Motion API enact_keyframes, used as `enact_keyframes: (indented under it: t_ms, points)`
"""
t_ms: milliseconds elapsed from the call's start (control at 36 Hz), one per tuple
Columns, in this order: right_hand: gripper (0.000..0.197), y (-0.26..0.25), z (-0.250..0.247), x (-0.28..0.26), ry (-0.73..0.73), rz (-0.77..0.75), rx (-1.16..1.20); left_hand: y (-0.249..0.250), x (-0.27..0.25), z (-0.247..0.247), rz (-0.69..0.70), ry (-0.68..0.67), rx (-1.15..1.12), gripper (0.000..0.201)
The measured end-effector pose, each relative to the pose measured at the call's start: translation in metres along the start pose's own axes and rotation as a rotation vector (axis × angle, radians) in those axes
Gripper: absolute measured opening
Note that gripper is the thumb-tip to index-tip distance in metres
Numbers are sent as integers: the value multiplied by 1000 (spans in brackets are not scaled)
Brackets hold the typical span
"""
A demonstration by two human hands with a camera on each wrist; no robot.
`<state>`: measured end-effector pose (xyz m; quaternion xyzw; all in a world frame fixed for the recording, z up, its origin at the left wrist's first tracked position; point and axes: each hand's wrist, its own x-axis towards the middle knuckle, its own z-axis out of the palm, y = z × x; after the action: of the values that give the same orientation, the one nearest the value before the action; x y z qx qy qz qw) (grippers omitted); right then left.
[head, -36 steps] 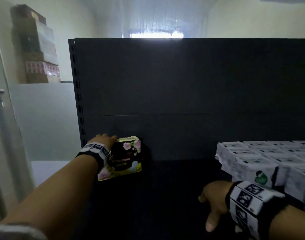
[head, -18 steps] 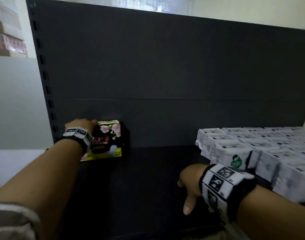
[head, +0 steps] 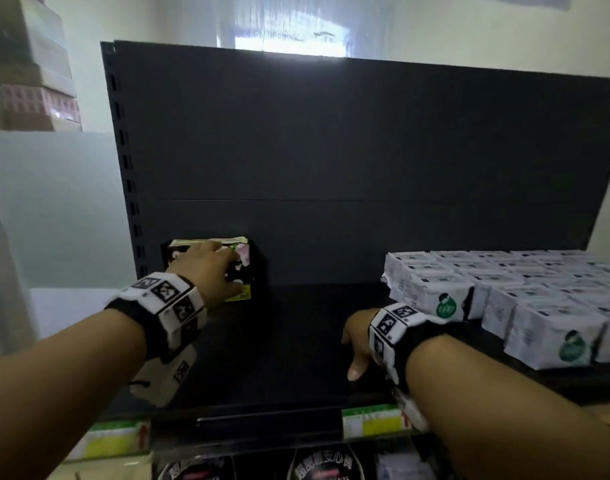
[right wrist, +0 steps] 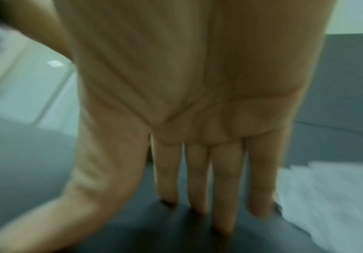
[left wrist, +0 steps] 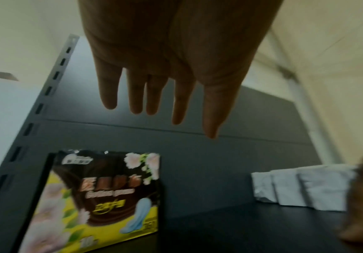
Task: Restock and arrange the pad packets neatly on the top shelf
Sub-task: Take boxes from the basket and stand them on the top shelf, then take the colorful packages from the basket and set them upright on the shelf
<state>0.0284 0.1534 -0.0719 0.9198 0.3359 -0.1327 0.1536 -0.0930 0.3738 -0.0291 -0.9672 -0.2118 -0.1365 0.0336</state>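
I see my left hand (head: 206,268) stretched out in front of the dark floral pad packet (left wrist: 102,196), which stands upright at the far left end of the top shelf (head: 296,341), its back against the dark rear panel (head: 331,150) and its left edge just beside the slotted upright (head: 130,188). From the left wrist view the grip is loose and holds nothing: the fingers (left wrist: 109,89) hang straight and slightly spread above the packet, apart from it, with the packet's printed face fully in view below them. In the head view the same hand overlaps the packet's front, and I cannot tell from there whether it touches. My right hand (head: 357,341) is near the middle of the shelf, palm down, its grip likewise relaxed and holding nothing; the right wrist view is blurred, but it shows the fingers (right wrist: 221,188) straight with their tips down at the dark shelf board. Just to the right of that hand sits a block of white pad packets (head: 504,292), packed in close rows from the rear panel toward the shelf's front edge and running off to the right; several carry a round green mark on the front. Between the floral packet and the white block the shelf board is bare and dark. Along the front lip I see yellow and green price labels (head: 373,422), and below them dark packets (head: 317,465) on a lower shelf
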Motion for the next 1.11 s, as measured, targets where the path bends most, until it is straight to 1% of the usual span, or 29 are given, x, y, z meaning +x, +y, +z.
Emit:
enact_keyframes:
  t_ms: [56, 83, 139, 222, 278, 417, 472, 528, 583, 639, 750, 833, 889, 944, 1000, 1055, 1111]
  points:
    - [67, 5, 1, -10, -115, -43, 66, 9, -16, -2, 62, -11, -40, 48]
    - [70, 8, 2, -16, -125, -55, 102, 14, -25, -5, 78, -66, -35, 46]
    - [70, 14, 4, -28, -92, -75, 193, 26, -41, -8, 131, -181, -38, 45]
    - [69, 22, 8, -45, -30, -77, 304, 42, -61, -11, 239, -222, -76, 46]
    - [69, 25, 13, -56, -1, -76, 374, 51, -73, -11, 282, -235, -114, 48]
    - [66, 16, 29, -84, 72, -176, 402, 69, -107, -3, 300, -292, -174, 48]
    - [64, 7, 33, -97, 70, -236, 387, 73, -120, 2, 289, -321, -200, 47]
    - [61, -2, 37, -109, 68, -302, 365, 76, -133, 7, 277, -347, -224, 44]
    - [54, -8, 44, -119, 90, -369, 370, 79, -145, 14, 267, -378, -258, 38]
    - [48, -12, 54, -128, 115, -432, 421, 82, -159, 25, 244, -412, -311, 35]
    - [53, -17, 91, -135, 88, -524, 497, 90, -191, 62, 200, -474, -359, 40]
    - [54, -21, 131, -129, 4, -558, 497, 95, -217, 102, 101, -563, -350, 48]
    - [53, -24, 161, -122, -78, -543, 514, 95, -235, 131, 23, -656, -341, 51]
    - [52, -25, 191, -113, -149, -519, 503, 93, -255, 163, -26, -757, -324, 51]
    - [55, -25, 223, -104, -231, -485, 488, 87, -275, 195, -99, -824, -325, 49]
    - [57, -25, 256, -92, -297, -447, 457, 76, -294, 229, -210, -880, -311, 50]
    - [55, -27, 289, -77, -378, -423, 440, 62, -312, 264, -307, -921, -292, 49]
